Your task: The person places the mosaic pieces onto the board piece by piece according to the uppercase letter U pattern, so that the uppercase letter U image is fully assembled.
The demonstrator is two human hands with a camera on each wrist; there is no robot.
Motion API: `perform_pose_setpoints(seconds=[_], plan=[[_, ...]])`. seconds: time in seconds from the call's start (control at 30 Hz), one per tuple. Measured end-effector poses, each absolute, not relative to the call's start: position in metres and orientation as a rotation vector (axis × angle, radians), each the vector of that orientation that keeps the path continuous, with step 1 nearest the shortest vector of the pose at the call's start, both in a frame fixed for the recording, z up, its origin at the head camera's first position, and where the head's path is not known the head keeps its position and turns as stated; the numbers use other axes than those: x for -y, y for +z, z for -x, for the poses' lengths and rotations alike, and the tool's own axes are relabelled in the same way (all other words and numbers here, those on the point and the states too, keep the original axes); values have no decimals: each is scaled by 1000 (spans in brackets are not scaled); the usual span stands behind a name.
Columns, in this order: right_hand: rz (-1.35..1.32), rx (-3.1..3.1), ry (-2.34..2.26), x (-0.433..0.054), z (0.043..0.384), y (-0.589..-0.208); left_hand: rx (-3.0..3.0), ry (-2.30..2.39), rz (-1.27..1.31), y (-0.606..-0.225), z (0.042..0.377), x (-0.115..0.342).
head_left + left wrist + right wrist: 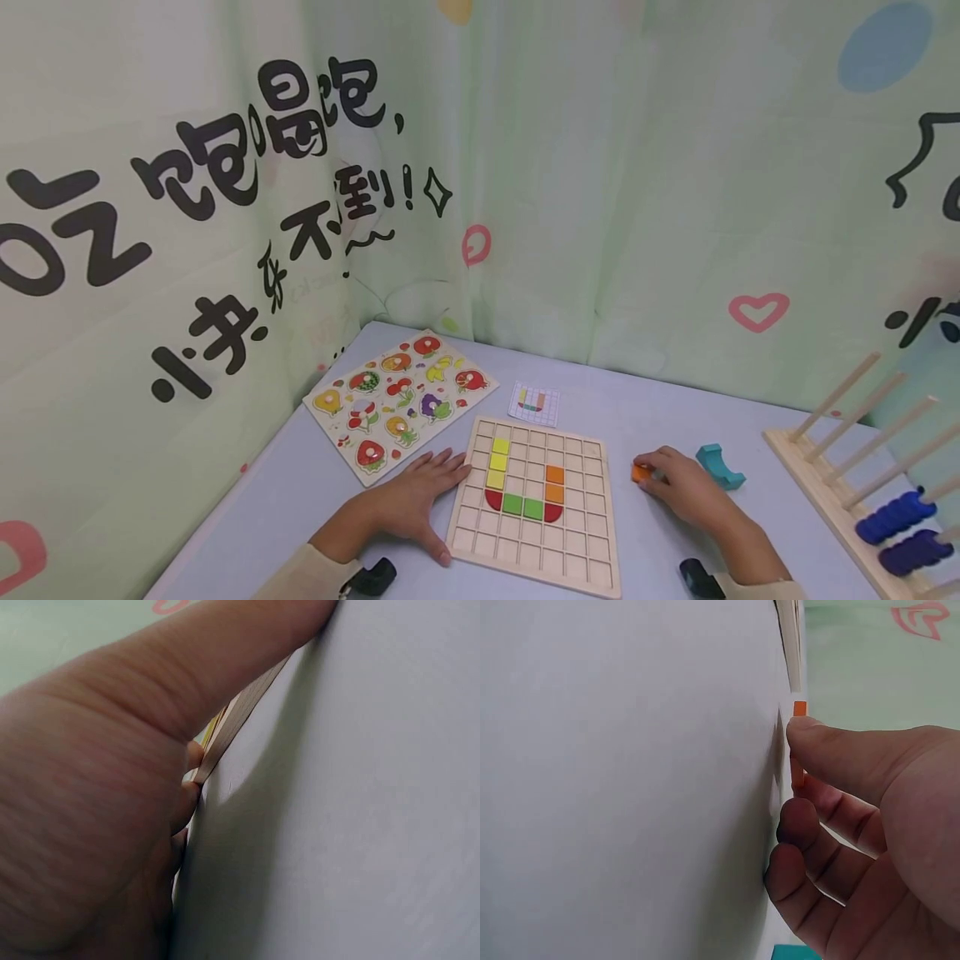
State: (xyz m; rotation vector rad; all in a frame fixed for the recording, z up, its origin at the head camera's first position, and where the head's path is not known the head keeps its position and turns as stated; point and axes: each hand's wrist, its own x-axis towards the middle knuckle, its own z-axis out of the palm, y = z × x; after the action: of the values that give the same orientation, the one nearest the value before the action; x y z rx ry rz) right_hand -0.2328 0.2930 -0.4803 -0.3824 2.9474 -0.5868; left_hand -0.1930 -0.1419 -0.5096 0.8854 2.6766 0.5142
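Note:
A wooden grid board (540, 552) lies flat on the table. In it, three yellow tiles (498, 462) run down to a red rounded tile (492, 500), then two green tiles (522, 506), another red tile (552, 512) and two orange tiles (554, 484). My left hand (416, 497), fingers spread and mostly straight, touches the board's left edge; its thumb (225, 660) shows large in the left wrist view. Right of the board, my right hand (686, 487) pinches an orange tile (799, 709) between thumb and forefinger, just over the table.
A small pattern card (535, 404) lies behind the board. At the back left is a fruit puzzle board (399, 407). Teal arched blocks (720, 468) sit beyond my right hand. On the far right stands a wooden peg rack (832, 500) with dark blue beads (896, 517).

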Motion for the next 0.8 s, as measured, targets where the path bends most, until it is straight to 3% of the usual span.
perform_pose_setpoints(seconds=[0.8], plan=[[363, -2893, -687, -246, 238, -479, -2675, 521, -881, -510, 194, 142]])
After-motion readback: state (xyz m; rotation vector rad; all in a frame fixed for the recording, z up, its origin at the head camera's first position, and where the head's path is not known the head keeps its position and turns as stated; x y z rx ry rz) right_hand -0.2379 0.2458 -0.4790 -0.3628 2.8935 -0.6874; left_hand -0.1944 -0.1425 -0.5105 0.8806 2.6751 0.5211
